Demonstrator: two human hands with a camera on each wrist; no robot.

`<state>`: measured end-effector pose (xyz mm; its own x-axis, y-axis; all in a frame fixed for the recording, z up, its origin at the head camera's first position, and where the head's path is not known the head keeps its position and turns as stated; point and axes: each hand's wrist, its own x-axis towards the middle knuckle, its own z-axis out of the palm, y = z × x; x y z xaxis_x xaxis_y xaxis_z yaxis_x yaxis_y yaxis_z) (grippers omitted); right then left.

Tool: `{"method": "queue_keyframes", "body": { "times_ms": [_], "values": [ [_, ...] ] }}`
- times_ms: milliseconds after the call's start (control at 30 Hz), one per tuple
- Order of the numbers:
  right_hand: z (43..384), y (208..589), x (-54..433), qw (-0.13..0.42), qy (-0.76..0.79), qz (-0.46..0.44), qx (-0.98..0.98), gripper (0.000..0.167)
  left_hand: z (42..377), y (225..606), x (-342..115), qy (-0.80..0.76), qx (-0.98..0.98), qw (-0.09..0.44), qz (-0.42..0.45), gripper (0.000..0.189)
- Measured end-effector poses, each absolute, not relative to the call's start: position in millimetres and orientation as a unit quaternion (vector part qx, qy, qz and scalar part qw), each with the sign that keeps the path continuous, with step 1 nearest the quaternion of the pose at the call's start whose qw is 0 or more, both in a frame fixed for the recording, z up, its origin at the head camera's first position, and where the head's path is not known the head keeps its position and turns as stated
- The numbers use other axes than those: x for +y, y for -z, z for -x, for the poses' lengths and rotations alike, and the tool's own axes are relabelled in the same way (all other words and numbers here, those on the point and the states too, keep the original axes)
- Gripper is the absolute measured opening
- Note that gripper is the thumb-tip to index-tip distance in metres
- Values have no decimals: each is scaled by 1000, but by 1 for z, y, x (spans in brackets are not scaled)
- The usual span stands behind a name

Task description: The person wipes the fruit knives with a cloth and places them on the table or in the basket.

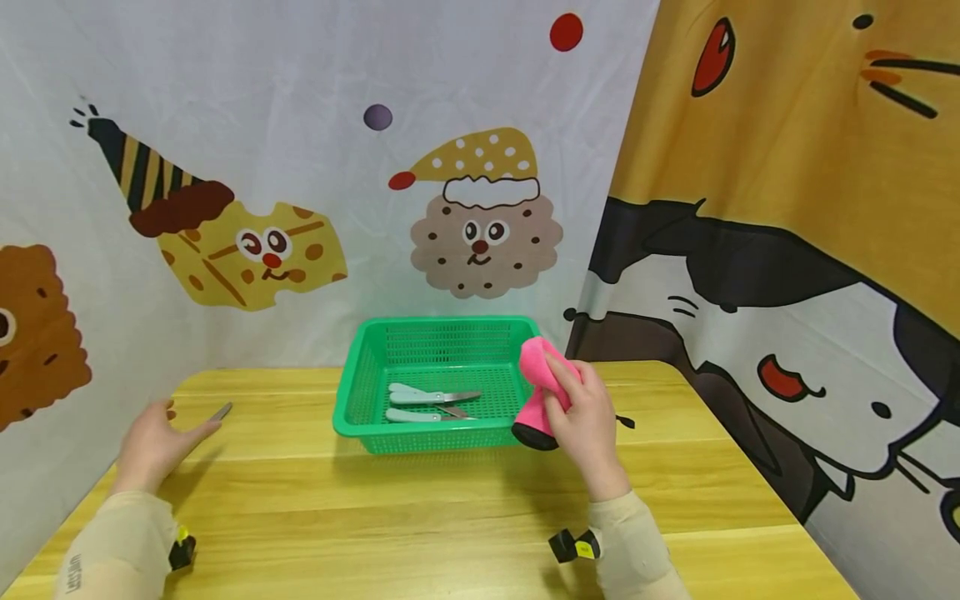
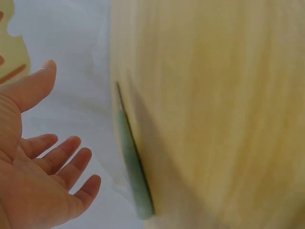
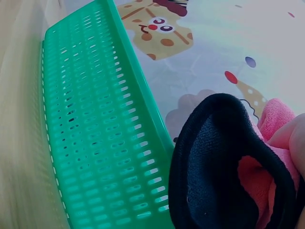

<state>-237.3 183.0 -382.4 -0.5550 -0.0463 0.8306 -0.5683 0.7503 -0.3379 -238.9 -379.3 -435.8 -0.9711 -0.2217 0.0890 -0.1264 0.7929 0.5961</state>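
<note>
My left hand is over the left side of the table, fingers spread and holding nothing. Beside it a knife with a pale green handle lies on the wood; the left wrist view shows a gap between hand and handle. In the head view only its blade shows past the thumb. With my right hand I grip a bunched pink cloth with black edging, by the right end of a green basket. Inside the basket lie knives with pale handles, blades pointing right.
The wooden table runs back to a white curtain printed with cartoon figures. A yellow patterned curtain hangs at the right. A small black piece shows just right of my right hand.
</note>
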Motion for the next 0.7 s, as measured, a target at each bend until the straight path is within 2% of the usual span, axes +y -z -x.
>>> {"method": "queue_keyframes", "body": {
  "times_ms": [300, 400, 700],
  "values": [
    [234, 379, 182, 433, -315, -188, -824, 47, 244, 441, -396, 262, -957, -29, -124, 115],
    [233, 378, 181, 430, -319, -190, -823, 48, 243, 440, -397, 243, -960, -49, -130, 114],
    [228, 373, 176, 436, -334, -213, -808, 48, 245, 446, -397, 198, -967, -71, -146, 93]
  ]
}}
